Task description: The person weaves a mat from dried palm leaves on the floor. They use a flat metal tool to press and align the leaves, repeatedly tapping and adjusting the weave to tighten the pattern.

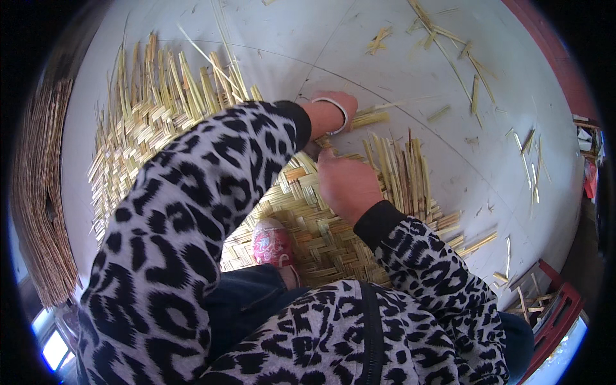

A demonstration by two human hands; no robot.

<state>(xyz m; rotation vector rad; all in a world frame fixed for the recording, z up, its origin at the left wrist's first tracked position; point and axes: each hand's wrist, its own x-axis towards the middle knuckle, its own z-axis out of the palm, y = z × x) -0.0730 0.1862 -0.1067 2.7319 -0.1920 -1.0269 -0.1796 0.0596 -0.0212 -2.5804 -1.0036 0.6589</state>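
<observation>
A mat of woven pale yellow plant strips (314,240) lies on the floor, its strip ends standing loose along the far and right edges. My left hand (337,109), with a white bangle on its wrist, reaches across to the mat's far edge. It is closed, and a short bundle of reed strips (371,120) sticks out to its right; its fingertips are mostly hidden. Just nearer, my right hand (346,186) is closed in a fist over the weave. A small dark piece shows beside its thumb, too covered to name.
My shoe (273,244) rests on the mat. Cut strips (475,96) and scraps are scattered on the pale floor to the right. A brown ridged stack (45,192) stands at the far left. At the lower right is a red chair (558,321) with scraps by it.
</observation>
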